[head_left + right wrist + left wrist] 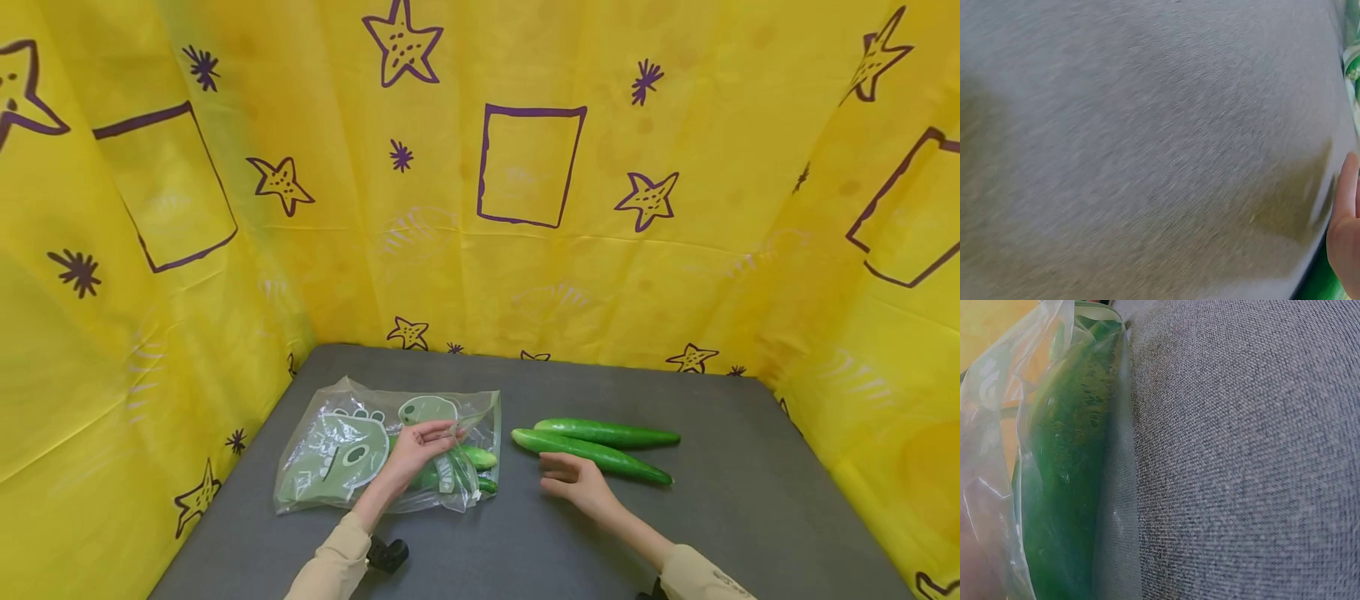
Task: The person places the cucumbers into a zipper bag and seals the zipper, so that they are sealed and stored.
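Observation:
A clear zip bag (330,454) printed with green cartoon animals lies on the left of the table. Cucumbers (482,457) are inside it, their ends near the bag's right-hand opening. My left hand (411,454) pinches the upper film by that opening and lifts it a little. In the left wrist view, a cucumber (1069,469) shows through the film. Two loose cucumbers (600,454) lie side by side right of the bag. Just in front of their left ends is my right hand (577,483), fingers loosely bent and holding nothing; whether it touches the nearer cucumber is unclear.
The dark grey table (480,558) carries the bag and the loose cucumbers. Yellow curtains (525,275) with purple stars and squares stand behind it and at both sides. A black wrist strap (387,554) shows at my left sleeve.

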A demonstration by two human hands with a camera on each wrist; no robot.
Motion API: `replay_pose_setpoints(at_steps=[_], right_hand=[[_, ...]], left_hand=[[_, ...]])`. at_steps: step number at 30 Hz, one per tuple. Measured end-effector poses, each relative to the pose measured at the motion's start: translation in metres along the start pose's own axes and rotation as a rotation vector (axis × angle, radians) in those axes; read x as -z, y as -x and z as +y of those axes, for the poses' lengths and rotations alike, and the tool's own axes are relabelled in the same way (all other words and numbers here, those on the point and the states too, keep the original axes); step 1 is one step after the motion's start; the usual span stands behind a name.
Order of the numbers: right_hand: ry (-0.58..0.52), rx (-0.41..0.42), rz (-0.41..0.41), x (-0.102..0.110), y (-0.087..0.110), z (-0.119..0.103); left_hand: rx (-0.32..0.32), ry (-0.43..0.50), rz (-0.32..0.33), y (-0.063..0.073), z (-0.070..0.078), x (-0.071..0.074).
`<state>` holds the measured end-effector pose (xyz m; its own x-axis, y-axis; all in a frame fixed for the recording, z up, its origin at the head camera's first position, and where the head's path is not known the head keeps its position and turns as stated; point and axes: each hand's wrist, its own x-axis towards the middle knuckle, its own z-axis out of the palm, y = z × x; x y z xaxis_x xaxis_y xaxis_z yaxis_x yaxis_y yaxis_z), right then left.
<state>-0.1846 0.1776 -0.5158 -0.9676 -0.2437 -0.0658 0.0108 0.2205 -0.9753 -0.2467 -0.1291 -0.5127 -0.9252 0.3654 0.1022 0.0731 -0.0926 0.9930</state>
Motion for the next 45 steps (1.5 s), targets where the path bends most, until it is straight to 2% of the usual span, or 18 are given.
replay_pose_setpoints(at_steps=[6, 17, 28, 34, 40, 45], right_hand=[[-0.032, -0.031, 0.020, 0.015, 0.010, 0.002], [-0.114, -0.099, 0.129, 0.045, 0.037, 0.012], [-0.134, -0.208, 0.314, 0.068, 0.065, 0.018], [-0.122, -0.186, 0.395, 0.089, 0.080, 0.020], [-0.160, -0.160, 0.477, 0.107, 0.090, 0.024], [-0.187, -0.115, 0.505, 0.117, 0.092, 0.029]], left_hand=[[0.004, -0.007, 0.001, 0.000, -0.001, 0.001], [0.017, 0.019, 0.009, 0.000, -0.001, 0.001], [-0.010, 0.031, 0.001, -0.001, 0.000, -0.001], [-0.002, 0.030, 0.003, -0.001, -0.002, -0.002], [0.004, 0.027, -0.002, 0.000, -0.001, -0.001], [0.009, 0.035, 0.009, 0.000, 0.000, 0.000]])
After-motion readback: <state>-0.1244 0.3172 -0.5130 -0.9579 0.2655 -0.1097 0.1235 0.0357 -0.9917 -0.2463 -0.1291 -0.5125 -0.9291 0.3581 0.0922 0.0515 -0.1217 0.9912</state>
